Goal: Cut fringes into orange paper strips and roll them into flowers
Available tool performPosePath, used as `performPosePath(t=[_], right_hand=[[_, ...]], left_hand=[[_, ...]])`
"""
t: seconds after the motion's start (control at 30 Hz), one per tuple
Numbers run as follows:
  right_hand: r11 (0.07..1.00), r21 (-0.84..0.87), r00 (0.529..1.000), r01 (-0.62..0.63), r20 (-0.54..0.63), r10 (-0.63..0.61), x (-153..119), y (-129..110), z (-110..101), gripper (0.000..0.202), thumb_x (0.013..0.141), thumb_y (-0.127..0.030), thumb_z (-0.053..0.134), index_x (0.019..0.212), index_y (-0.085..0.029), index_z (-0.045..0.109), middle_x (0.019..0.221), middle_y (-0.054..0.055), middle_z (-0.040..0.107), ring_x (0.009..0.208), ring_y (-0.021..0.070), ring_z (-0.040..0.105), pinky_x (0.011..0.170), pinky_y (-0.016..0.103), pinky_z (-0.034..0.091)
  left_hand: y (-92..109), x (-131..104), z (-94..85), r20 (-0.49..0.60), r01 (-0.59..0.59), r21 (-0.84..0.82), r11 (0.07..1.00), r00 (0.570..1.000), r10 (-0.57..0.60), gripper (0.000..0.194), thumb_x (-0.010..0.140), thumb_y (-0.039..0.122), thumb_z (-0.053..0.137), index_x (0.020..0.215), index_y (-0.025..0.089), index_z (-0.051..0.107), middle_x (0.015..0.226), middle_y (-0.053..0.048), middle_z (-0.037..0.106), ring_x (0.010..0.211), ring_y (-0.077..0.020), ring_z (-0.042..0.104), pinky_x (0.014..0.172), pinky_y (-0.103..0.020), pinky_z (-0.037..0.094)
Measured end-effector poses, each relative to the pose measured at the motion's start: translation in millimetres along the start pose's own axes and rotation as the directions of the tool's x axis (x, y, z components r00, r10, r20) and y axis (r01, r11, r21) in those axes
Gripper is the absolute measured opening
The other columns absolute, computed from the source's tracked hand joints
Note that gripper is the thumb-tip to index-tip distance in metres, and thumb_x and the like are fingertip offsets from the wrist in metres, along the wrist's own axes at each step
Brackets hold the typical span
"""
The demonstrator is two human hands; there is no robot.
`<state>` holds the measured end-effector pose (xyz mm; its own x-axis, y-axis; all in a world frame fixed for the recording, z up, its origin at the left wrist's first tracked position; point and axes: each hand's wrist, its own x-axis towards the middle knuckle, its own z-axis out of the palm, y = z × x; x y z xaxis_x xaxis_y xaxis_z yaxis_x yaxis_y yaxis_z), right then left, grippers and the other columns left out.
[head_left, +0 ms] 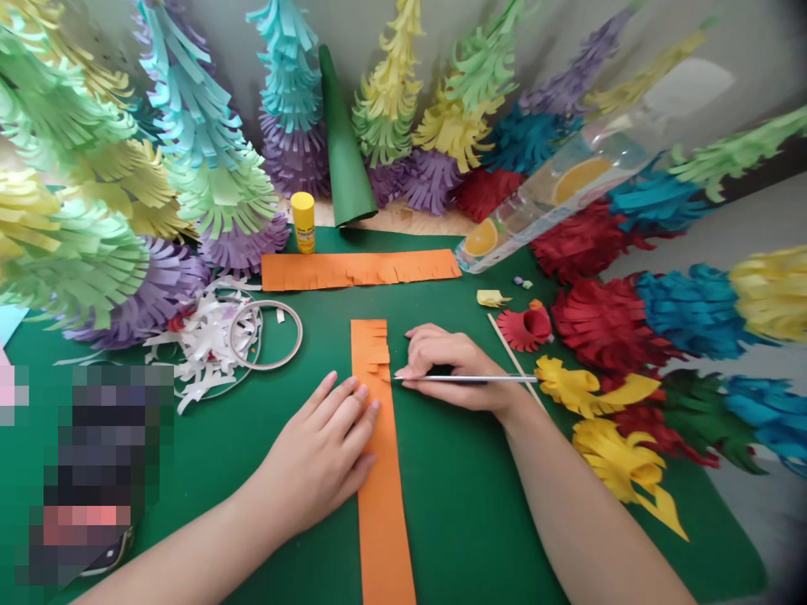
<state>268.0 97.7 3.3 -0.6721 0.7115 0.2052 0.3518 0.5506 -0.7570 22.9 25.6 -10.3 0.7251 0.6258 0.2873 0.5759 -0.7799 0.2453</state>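
On the counter, pressing the orange strip (running straight ahead) under the left hand's parted fingers; just right of its slit edge, pinching a metal tool in the right hand.

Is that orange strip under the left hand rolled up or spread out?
Spread out: the orange strip lies straight along the green table beneath the left hand; its near end is unseen.

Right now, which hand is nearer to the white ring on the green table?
Left: the left hand rests on the nearer orange strip, below and right of the ring. The right hand is farther, past the strip's right side.
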Motion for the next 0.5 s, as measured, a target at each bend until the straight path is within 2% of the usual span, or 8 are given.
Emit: performPosePath(t=[0.5], right_hand=[[1.0, 0.027, 1.0, 0.011, -0.005, -0.011, 0.0, 1.3, -0.1, 0.013, 0.083, -0.016, 0.066, 0.071, -0.019, 0.061, 0.067, -0.001, 0.063, 0.068, 0.0123, 0.059, 0.093, 0.039, 0.045]], left_hand=[[-0.5, -0.5, 0.0, -0.01, -0.002, -0.023, 1.0, 1.0, 0.002, 0.039, 0.094, 0.029, 0.044, 0.123, 0.008, 0.057, 0.12, -0.011, 0.062, 0.121, -0.028, 0.052, 0.108, -0.046, 0.039]])
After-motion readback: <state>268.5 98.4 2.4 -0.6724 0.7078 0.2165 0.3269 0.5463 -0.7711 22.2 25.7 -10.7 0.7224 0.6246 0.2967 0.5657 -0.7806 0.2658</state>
